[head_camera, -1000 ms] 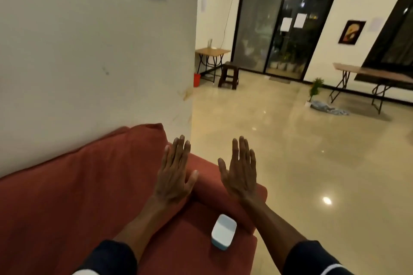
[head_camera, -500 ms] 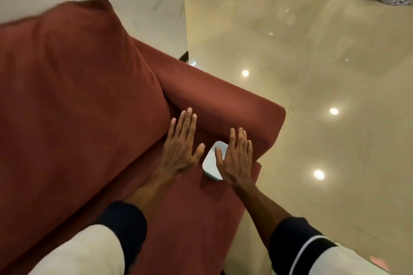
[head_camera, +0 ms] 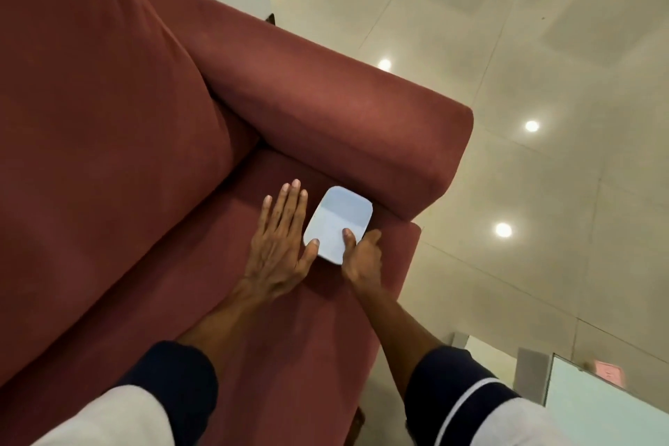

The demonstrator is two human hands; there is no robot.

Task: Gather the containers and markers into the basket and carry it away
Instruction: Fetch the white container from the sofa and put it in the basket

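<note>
A small white container [head_camera: 338,224] with a rounded rectangular lid lies flat on the red sofa seat [head_camera: 289,344], right beside the armrest [head_camera: 325,112]. My right hand [head_camera: 362,259] grips its near right edge, thumb on the lid and fingers curled along the side. My left hand [head_camera: 280,246] lies flat to the left of it, fingers spread, with the thumb tip touching the container's near left corner. No basket or markers are in view.
The sofa's back cushion [head_camera: 90,101] fills the left. Glossy beige floor tiles [head_camera: 543,210] with light reflections lie to the right. A glass-topped surface [head_camera: 597,405] with a pink note [head_camera: 608,371] sits at the lower right corner.
My view has tilted down onto the sofa. Both hands have come down to the container; the right hand has closed on its edge and the left thumb now touches it.
</note>
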